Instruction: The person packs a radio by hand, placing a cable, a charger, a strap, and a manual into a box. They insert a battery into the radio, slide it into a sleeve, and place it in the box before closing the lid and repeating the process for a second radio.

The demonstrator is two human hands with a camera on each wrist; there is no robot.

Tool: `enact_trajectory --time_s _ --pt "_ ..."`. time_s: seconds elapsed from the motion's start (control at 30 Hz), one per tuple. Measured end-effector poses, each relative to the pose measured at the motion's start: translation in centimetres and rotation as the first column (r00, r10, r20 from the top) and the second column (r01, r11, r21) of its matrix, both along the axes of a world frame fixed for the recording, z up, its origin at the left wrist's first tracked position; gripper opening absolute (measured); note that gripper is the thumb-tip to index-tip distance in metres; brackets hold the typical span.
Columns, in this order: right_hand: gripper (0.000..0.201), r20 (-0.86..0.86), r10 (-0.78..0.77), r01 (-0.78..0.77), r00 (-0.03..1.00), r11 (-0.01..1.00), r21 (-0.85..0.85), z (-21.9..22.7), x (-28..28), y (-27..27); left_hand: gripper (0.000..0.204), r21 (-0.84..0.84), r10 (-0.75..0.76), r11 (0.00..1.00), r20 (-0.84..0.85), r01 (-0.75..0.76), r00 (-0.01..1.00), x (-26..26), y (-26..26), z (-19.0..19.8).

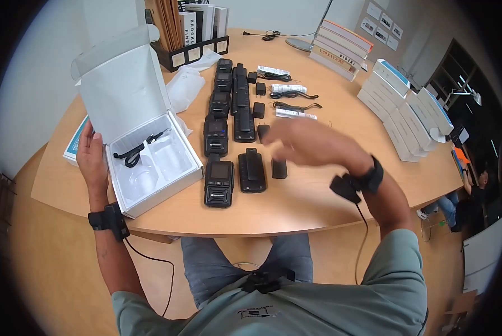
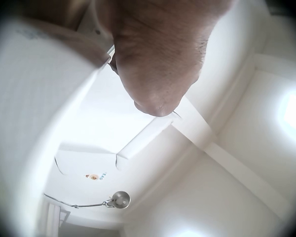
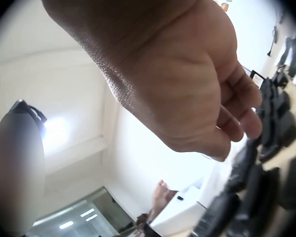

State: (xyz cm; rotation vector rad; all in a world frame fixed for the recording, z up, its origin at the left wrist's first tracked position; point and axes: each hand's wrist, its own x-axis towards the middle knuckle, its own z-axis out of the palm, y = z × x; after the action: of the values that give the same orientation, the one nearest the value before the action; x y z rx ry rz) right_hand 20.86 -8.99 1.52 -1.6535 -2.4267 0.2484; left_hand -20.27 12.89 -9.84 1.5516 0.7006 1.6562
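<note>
An open white cardboard box (image 1: 161,185) tilts at the table's left, its lid (image 1: 122,84) raised. Inside, a black corded strap (image 1: 132,155) lies on the clear plastic tray. My left hand (image 1: 92,154) holds the box by its left side; the left wrist view shows that hand (image 2: 158,54) against the white cardboard. My right hand (image 1: 312,143) hovers, blurred, over the small black power adapters, its fingers loosely bent. In the right wrist view nothing shows in this hand (image 3: 187,94). Below it are a black adapter (image 1: 279,168), a black battery-like piece (image 1: 252,172) and a black two-way radio (image 1: 219,183).
More radios (image 1: 215,134) and black pieces (image 1: 243,120) run back in columns, with cables (image 1: 293,95) and rolled papers to their right. White boxes (image 1: 408,123) are stacked at right. Books (image 1: 340,50), a file rack (image 1: 200,53) and a plastic bag (image 1: 186,87) stand farther back.
</note>
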Motion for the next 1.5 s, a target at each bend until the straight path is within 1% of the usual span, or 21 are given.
enact_trajectory --time_s 0.07,0.17,0.27,0.33,0.4,0.47,0.53,0.57,0.63,0.7,0.73,0.8,0.83,0.93,1.07,1.2,1.33,1.37,1.43,1.47,1.5 --pt "0.037 0.103 -0.021 0.023 0.994 1.000 -0.017 -2.7 0.7 -2.2 0.046 0.002 0.013 1.000 -0.001 -0.013 1.000 -0.1 0.1 -0.3" --pt "0.041 0.078 -0.084 0.088 0.993 0.995 -0.044 -4.7 0.3 -4.0 0.046 0.015 -0.012 1.000 0.007 0.012 1.000 -0.2 0.4 -0.4" --pt "0.041 0.025 -0.115 0.114 0.993 0.993 0.035 -6.2 0.0 -4.2 0.047 0.042 -0.033 0.999 -0.032 0.034 0.999 -0.2 0.0 -0.1" --pt "0.037 0.037 -0.203 0.202 0.979 0.979 0.026 -5.9 -0.4 -3.8 0.048 -0.027 0.082 0.996 -0.119 -0.086 0.990 -0.1 -0.7 0.2" --pt "0.035 0.035 -0.199 0.199 0.979 0.980 0.000 -5.2 -0.6 -3.4 0.045 0.090 0.132 0.988 -0.106 -0.122 0.986 0.6 -0.9 0.6" --pt "0.034 0.050 -0.220 0.221 0.974 0.975 -0.014 -3.5 -1.9 -2.1 0.045 0.005 0.056 0.998 -0.023 -0.056 0.998 0.6 -0.6 0.5" --pt "0.034 -0.151 -0.272 0.288 0.950 0.953 0.094 -1.2 -3.8 -1.0 0.046 0.017 0.063 0.998 0.000 -0.063 0.998 0.8 -0.7 0.6" --pt "0.034 -0.259 -0.221 0.258 0.940 0.958 0.121 -0.3 -5.5 -0.2 0.046 0.013 0.036 0.999 0.024 -0.037 0.999 0.9 -0.9 0.7" --pt "0.036 -0.319 0.087 0.016 0.944 0.952 0.304 -0.4 -8.1 2.5 0.047 0.003 -0.001 1.000 0.052 0.001 0.999 1.1 -1.1 1.0" --pt "0.035 -0.206 0.270 -0.206 0.941 0.936 0.287 0.0 -11.6 5.6 0.047 0.021 0.014 1.000 0.038 -0.015 0.999 1.1 -1.0 0.8" --pt "0.035 -0.278 0.354 -0.303 0.893 0.930 0.210 -0.2 -13.4 7.0 0.048 0.034 0.028 0.999 0.029 -0.029 0.999 1.0 -0.9 0.7" --pt "0.032 -0.295 0.434 -0.428 0.851 0.899 0.088 -0.7 -17.0 9.3 0.048 0.045 0.019 0.999 0.032 -0.020 0.999 1.0 -0.7 0.5" --pt "0.030 -0.177 0.435 -0.433 0.883 0.900 0.047 -0.7 -18.4 10.0 0.048 0.046 0.009 0.999 0.038 -0.011 0.999 0.9 -0.7 0.4" --pt "0.027 -0.045 0.427 -0.429 0.903 0.903 -0.035 -1.9 -20.5 11.8 0.048 0.032 -0.010 0.999 0.044 0.009 0.999 1.0 -1.0 0.6" --pt "0.026 -0.057 0.449 -0.452 0.892 0.890 -0.065 -3.2 -20.9 12.2 0.048 0.032 -0.011 0.999 0.069 0.009 0.998 1.1 -1.1 0.7" --pt "0.027 -0.110 0.446 -0.456 0.888 0.886 -0.090 -4.0 -20.7 11.8 0.050 0.069 0.021 0.997 -0.008 -0.020 1.000 0.6 -0.5 0.3" --pt "0.022 -0.211 0.487 -0.477 0.847 0.873 0.100 -3.4 -18.0 9.2 0.048 0.205 0.183 0.969 -0.215 -0.139 0.959 -0.6 0.6 -0.4" --pt "0.020 -0.244 0.469 -0.447 0.849 0.883 0.143 -2.5 -16.3 7.5 0.048 0.076 0.109 0.992 -0.140 -0.099 0.984 -0.9 0.7 -0.8" --pt "0.019 -0.265 0.419 -0.384 0.868 0.906 0.177 -2.0 -12.5 5.2 0.048 0.071 0.112 0.992 -0.082 -0.106 0.990 -0.4 0.3 -0.7" --pt "0.017 -0.240 0.397 -0.345 0.886 0.910 0.231 -2.4 -9.9 4.1 0.048 0.057 -0.024 0.998 0.004 0.024 1.000 -0.2 0.4 -0.4" --pt "0.015 -0.218 0.384 -0.317 0.897 0.904 0.288 -2.5 -7.4 2.9 0.048 0.040 -0.028 0.999 0.025 0.027 0.999 0.1 0.2 -0.4"
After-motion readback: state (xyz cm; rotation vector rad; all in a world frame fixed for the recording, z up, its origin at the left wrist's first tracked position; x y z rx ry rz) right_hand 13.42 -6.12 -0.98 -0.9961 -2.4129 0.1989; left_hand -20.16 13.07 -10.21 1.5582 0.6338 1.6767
